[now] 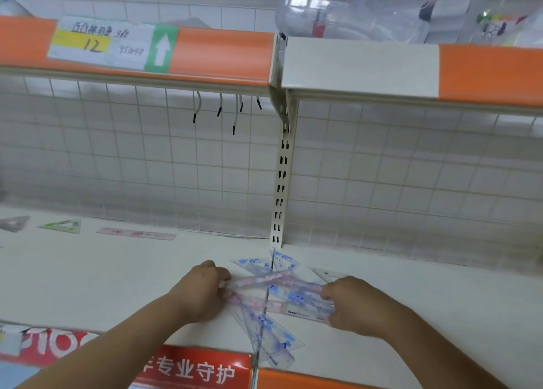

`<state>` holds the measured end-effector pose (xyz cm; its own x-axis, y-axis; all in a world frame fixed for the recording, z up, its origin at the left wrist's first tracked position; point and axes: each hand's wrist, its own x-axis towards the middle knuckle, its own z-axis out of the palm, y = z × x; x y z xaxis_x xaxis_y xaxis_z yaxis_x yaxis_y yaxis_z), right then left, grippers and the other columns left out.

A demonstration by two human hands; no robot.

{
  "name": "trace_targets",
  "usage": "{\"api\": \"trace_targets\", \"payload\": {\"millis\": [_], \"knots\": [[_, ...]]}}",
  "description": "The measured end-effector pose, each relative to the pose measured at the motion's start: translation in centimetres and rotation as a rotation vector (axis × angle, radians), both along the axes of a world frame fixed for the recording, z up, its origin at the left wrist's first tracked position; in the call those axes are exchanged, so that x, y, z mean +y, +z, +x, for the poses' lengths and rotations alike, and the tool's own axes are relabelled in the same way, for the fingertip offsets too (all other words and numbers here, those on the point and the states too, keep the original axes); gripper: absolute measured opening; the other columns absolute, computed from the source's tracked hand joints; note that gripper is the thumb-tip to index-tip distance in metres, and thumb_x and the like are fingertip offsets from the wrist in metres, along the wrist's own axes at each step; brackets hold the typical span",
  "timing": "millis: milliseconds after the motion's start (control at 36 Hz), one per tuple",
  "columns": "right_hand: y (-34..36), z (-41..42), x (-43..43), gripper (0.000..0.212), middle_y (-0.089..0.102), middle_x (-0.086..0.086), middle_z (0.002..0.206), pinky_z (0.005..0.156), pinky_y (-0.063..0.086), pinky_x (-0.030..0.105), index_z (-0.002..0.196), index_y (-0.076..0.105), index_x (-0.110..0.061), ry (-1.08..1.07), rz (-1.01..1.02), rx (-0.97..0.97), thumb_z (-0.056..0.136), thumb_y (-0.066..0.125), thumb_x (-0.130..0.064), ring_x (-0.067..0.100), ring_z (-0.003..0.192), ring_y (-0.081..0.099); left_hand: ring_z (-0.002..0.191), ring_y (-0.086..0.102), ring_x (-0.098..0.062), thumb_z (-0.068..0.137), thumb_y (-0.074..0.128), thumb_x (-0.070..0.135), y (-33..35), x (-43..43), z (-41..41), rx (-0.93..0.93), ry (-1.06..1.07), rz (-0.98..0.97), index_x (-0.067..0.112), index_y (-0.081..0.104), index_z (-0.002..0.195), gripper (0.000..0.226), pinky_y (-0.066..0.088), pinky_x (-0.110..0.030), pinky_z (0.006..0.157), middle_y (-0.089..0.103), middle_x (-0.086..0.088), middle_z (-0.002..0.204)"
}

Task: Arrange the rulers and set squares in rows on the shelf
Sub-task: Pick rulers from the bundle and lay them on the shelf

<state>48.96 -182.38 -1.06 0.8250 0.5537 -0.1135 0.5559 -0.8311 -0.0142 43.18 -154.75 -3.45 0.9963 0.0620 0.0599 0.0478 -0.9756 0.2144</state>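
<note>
A jumbled pile of clear rulers and set squares (271,297) with pink and blue print lies across the seam of the white shelf (117,277). My left hand (202,291) grips the left ends of the pink rulers. My right hand (349,303) grips the right end of the pile. Blue-printed set squares (270,334) stick out toward the front edge. At the far left, along the back, lie a grey set square (14,223), a green set square (63,226) and a pink ruler (136,234) in a row.
An upper shelf with an orange price strip (223,53) and a handwritten label (97,43) overhangs. Cords (219,106) dangle beneath it. Wire grid backs the bay, with a slotted upright (280,183) in the middle. Packaged clear items (382,9) sit above right.
</note>
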Motion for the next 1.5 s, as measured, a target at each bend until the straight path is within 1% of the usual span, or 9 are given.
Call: {"api": "trace_targets", "payload": {"millis": [56,111,222,333,472,556,639,833,1500], "knots": [[0.1,0.0,-0.4,0.009,0.049,0.004,0.082,0.054,0.031,0.028,0.077,0.051,-0.016,0.011,-0.056,-0.036,0.084,0.054,-0.022,0.021,0.076,0.046,0.108,0.055,-0.021,0.096,0.048,0.03,0.2,0.1,-0.1,-0.002,0.001,-0.004,0.019,0.058,0.124,0.031,0.032,-0.018,0.076,0.04,0.001,0.098],[0.0,0.2,-1.1,0.011,0.049,0.004,0.082,0.054,0.03,0.028,0.084,0.057,-0.011,0.002,-0.085,-0.053,0.083,0.053,-0.022,0.021,0.074,0.046,0.109,0.055,-0.02,0.096,0.049,0.031,0.4,0.2,-0.2,0.001,0.0,-0.001,0.02,0.056,0.127,0.033,0.033,-0.018,0.078,0.046,-0.001,0.103],[0.2,0.5,-2.7,0.028,0.057,0.008,0.094,0.064,0.034,0.032,0.102,0.062,-0.007,-0.036,-0.116,-0.057,0.082,0.052,-0.023,0.019,0.078,0.046,0.113,0.054,-0.019,0.095,0.049,0.025,0.5,0.2,-0.4,0.008,-0.002,-0.003,0.022,0.053,0.132,0.037,0.036,-0.019,0.089,0.052,-0.005,0.122],[0.4,0.4,-4.3,0.028,0.054,0.001,0.094,0.063,0.033,0.026,0.106,0.062,-0.012,-0.063,-0.083,-0.034,0.083,0.053,-0.026,0.017,0.082,0.047,0.111,0.055,-0.019,0.096,0.049,0.028,0.4,0.2,-0.6,0.006,-0.015,-0.014,0.021,0.054,0.131,0.035,0.038,-0.02,0.088,0.052,-0.004,0.121],[0.6,0.1,-6.1,0.036,0.057,-0.004,0.112,0.077,0.043,0.025,0.118,0.058,-0.022,-0.086,-0.074,-0.032,0.085,0.053,-0.036,0.015,0.099,0.053,0.108,0.054,-0.017,0.096,0.05,0.038,0.4,0.4,-0.7,0.031,-0.021,0.002,0.02,0.053,0.13,0.038,0.036,-0.018,0.083,0.052,-0.003,0.121],[1.0,-0.1,-6.9,0.012,0.047,-0.014,0.091,0.064,0.035,0.016,0.096,0.057,-0.038,-0.076,-0.039,-0.004,0.086,0.052,-0.032,0.006,0.081,0.045,0.103,0.053,-0.016,0.096,0.051,0.04,0.6,0.5,-0.8,0.042,-0.027,0.019,0.019,0.051,0.13,0.04,0.036,-0.018,0.08,0.051,-0.003,0.123],[1.5,-0.5,-7.3,0.027,0.04,-0.016,0.079,0.059,0.034,0.017,0.068,0.034,-0.04,-0.072,-0.001,-0.005,0.085,0.052,-0.029,0.001,0.07,0.039,0.112,0.053,-0.016,0.098,0.048,0.031,0.9,0.6,-1.0,0.031,-0.044,0.073,0.019,0.049,0.132,0.036,0.038,-0.019,0.089,0.049,-0.002,0.128],[1.6,-0.7,-7.8,0.027,0.04,-0.018,0.081,0.061,0.036,0.019,0.071,0.034,-0.041,-0.056,0.025,-0.01,0.085,0.054,-0.031,0.001,0.072,0.041,0.117,0.053,-0.019,0.099,0.044,0.029,1.1,1.0,-1.5,-0.015,-0.029,0.243,0.025,0.044,0.138,0.039,0.036,-0.026,0.095,0.047,0.001,0.133],[0.9,-1.0,0.6,0.026,0.043,-0.019,0.082,0.067,0.038,0.015,0.07,0.034,-0.046,0.195,0.148,-0.022,0.081,0.053,-0.031,0.0,0.075,0.045,0.111,0.056,-0.017,0.097,0.051,0.028,0.7,4.5,-7.0,-0.05,0.159,0.098,0.023,0.051,0.134,0.037,0.047,-0.03,0.093,0.05,0.0,0.125]]}}
